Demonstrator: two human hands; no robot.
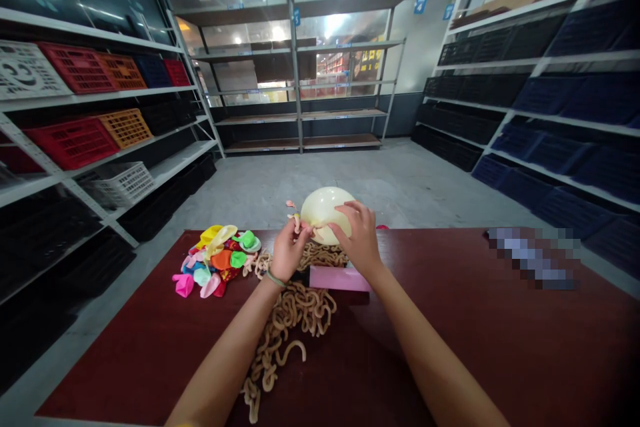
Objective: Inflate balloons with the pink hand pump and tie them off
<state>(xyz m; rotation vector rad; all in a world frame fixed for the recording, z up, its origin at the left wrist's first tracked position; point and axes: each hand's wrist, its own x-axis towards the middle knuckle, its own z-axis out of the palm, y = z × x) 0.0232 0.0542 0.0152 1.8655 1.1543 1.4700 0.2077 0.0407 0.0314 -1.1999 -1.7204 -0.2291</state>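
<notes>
An inflated pale yellow balloon (327,205) is held above the far edge of the table. My left hand (289,252) is closed, pinching at its neck, with a short pale piece poking up beside the fingers. My right hand (361,240) curves around the balloon's right side, its thumb toward the neck. The knot area is mostly covered by my fingers. Below my hands lies a pink tube-shaped object (337,278) with a dark end, perhaps a pump. Tan curly strands (300,307) are heaped around and in front of it.
Colourful deflated balloons (217,260) lie piled on the left of the dark red table (450,347). A blurred-out item (530,259) rests at the right. Shelves with crates (80,140) stand left, a metal rack (300,80) behind, and more crate-filled shelves (550,93) right.
</notes>
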